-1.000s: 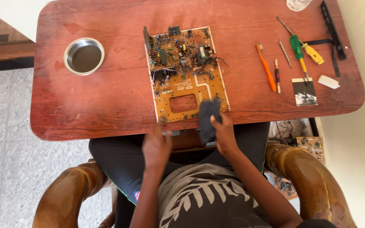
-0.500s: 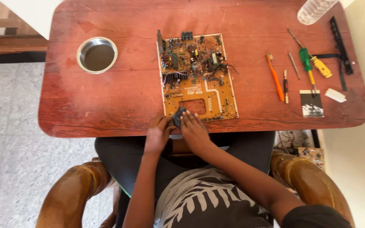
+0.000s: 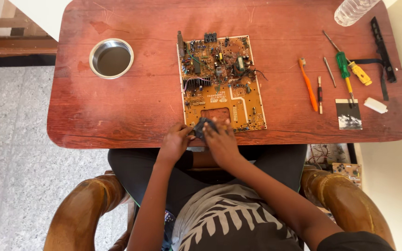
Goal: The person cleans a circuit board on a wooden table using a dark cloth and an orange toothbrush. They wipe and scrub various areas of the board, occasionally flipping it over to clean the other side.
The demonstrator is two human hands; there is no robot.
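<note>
Both hands, left hand (image 3: 175, 142) and right hand (image 3: 220, 142), grip a dark part (image 3: 201, 128) on the circuit board (image 3: 222, 83).

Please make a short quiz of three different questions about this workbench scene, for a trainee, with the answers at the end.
1. True or false: the round steel bowl lies to the left of the orange circuit board in the picture.
2. Which lies right of the board? A) the orange toothbrush B) a hammer C) a soldering iron
3. What do the left hand and the right hand hold together at the board's near edge?

Key
1. True.
2. A.
3. A small dark object; what it is cannot be told.
</note>
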